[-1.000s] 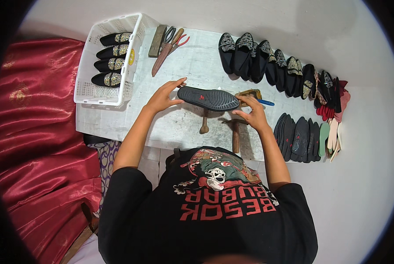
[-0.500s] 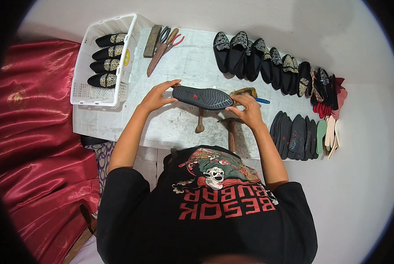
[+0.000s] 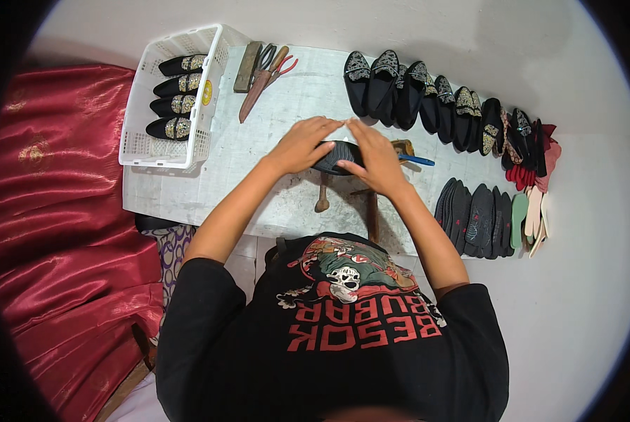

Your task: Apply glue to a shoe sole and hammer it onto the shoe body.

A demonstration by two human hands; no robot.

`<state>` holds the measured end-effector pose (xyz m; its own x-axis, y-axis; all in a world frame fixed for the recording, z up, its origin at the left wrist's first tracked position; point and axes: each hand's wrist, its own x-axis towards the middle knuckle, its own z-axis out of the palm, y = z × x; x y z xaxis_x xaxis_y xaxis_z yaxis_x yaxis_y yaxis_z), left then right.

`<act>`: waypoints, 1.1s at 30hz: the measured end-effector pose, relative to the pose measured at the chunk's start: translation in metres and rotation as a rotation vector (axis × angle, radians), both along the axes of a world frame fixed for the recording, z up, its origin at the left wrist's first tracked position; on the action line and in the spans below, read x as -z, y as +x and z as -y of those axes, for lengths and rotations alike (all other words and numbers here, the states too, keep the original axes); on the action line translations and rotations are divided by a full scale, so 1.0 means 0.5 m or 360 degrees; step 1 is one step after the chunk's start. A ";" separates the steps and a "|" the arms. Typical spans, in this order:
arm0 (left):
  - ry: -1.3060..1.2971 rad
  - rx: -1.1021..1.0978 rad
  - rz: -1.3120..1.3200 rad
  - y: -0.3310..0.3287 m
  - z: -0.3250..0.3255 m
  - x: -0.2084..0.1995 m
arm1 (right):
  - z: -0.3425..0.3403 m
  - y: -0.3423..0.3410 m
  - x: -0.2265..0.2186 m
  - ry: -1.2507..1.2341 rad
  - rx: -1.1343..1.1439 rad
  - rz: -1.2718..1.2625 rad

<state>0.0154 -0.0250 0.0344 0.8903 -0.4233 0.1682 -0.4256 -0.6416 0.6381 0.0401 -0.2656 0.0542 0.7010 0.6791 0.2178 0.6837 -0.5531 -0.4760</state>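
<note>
Over the middle of the table, my two hands hold a black shoe [image 3: 336, 156] from both sides. Its dark, ridged sole shows between them, foreshortened, and the rest is covered by my fingers. My left hand [image 3: 301, 146] closes round the left side, thumb on the sole. On the other side my right hand [image 3: 377, 160] grips it with the thumb laid across, and the fingertips of both hands come close together at the far edge. Just below the shoe lies a wooden-handled tool [image 3: 322, 200], beside a hammer [image 3: 372, 218] whose head is partly hidden.
A white basket [image 3: 206, 133] with several decorated black shoes stands at the left. Pliers [image 3: 280, 71], a sheathed knife [image 3: 253, 98] and a block [image 3: 247, 67] lie far left. Shoes [image 3: 413, 95] line the wall; soles [image 3: 480, 221] stand right. A blue-handled tool [image 3: 417, 160] lies beside my right hand.
My hands have come together from the shoe's two ends to its sides. The shoe, stretched out crosswise with its whole sole showing before, now appears foreshortened and mostly covered.
</note>
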 end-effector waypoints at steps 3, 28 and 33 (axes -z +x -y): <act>0.0254 0.0021 0.0047 -0.016 0.019 0.062 | -0.010 -0.019 0.044 -0.0243 -0.0078 0.0077; -0.0463 -0.0421 -0.1047 -0.058 -0.176 0.173 | 0.008 -0.029 0.037 -0.0032 -0.0094 -0.0228; -0.0673 -0.0884 -0.0355 -0.119 -0.183 0.157 | 0.157 -0.132 0.095 0.0462 0.0531 -0.0190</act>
